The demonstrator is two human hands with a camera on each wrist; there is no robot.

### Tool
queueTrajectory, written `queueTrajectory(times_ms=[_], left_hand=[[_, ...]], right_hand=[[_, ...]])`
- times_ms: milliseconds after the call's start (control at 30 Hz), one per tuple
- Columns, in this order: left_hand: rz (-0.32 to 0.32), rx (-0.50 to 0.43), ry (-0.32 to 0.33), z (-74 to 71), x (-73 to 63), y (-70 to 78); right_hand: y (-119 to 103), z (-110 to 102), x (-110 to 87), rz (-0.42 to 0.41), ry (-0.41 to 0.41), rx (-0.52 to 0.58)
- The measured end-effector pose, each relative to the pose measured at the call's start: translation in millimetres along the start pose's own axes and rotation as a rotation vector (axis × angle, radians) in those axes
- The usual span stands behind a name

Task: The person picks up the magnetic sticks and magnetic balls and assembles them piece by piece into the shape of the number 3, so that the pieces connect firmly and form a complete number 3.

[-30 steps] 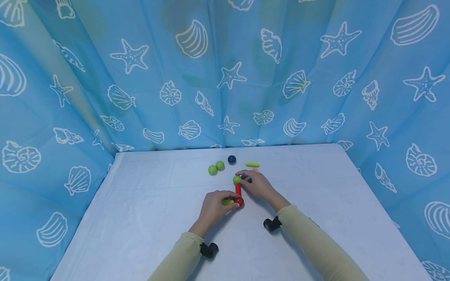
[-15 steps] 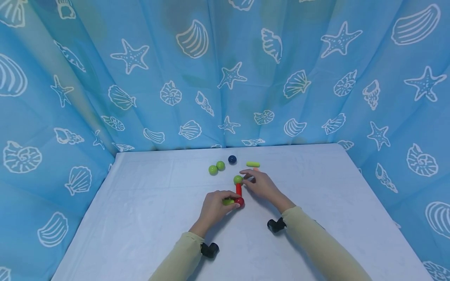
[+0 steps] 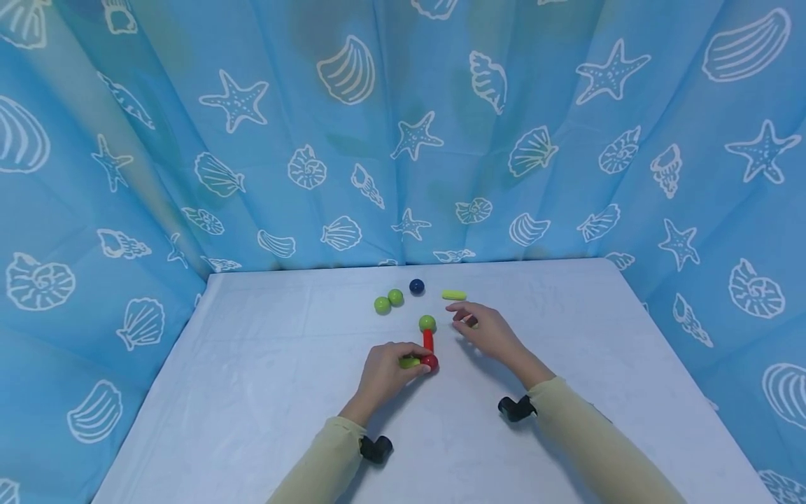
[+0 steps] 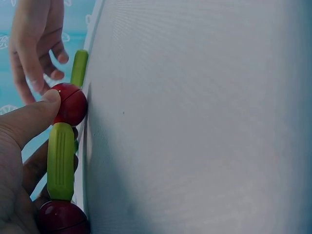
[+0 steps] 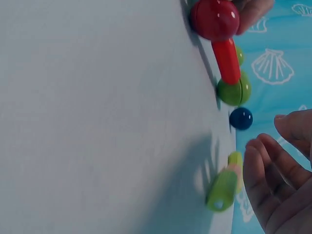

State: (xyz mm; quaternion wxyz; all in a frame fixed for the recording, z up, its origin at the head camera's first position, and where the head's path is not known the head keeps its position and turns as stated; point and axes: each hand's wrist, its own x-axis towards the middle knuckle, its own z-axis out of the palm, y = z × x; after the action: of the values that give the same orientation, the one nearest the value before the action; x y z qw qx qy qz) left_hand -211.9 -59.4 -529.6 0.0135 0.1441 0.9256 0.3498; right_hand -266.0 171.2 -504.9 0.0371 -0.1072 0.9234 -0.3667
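1. Red ball (image 3: 430,362) is at the corner of a small joined build, low over the middle of the white surface (image 3: 283,420). From it I see a red rod (image 3: 429,341) run away to a green ball (image 3: 427,323), and a ribbed green rod (image 4: 61,161) reach to a second red ball (image 4: 63,219).
2. On my feeds, the left hand (image 3: 385,371) is clamped on the red ball, thumb pressed to its side. The right hand (image 3: 488,330) holds nothing, its thumb and fingers apart, near a pale green rod (image 5: 222,192).
3. My main worry is the joints: if the left hand twists or squeezes unevenly, I judge either rod could work loose.
4. The green ball end has no hand on it, so a bump from the right hand could swing or pull it off.
5. Loose round pieces, such as the dark blue ball (image 3: 417,286), could roll if brushed, since nothing visible fences them in.
6. I see glossy, smooth balls, some with a seam groove; whether painted wood or plastic, I cannot tell. The ribbed green rod has lengthwise grooves and tapered ends; the cloth-like surface looks matte and may give little grip.
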Motion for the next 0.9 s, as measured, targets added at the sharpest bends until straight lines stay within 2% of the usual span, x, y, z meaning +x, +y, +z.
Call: queueTrajectory(times_ms=[333, 667, 900], left_hand=[[-0.024, -0.012, -0.014, -0.5, 0.0, 1.9], [-0.021, -0.015, -0.015, -0.5, -0.4, 1.5], [-0.015, -0.009, -0.009, -0.2, -1.6, 0.8]], right_hand=[[21.5, -9.5, -6.5, 0.040, 0.048, -0.060], [32.5, -5.0, 0.2, 0.109, -0.013, -0.114], [30.7, -1.8, 2.4, 0.124, -0.029, -0.131]])
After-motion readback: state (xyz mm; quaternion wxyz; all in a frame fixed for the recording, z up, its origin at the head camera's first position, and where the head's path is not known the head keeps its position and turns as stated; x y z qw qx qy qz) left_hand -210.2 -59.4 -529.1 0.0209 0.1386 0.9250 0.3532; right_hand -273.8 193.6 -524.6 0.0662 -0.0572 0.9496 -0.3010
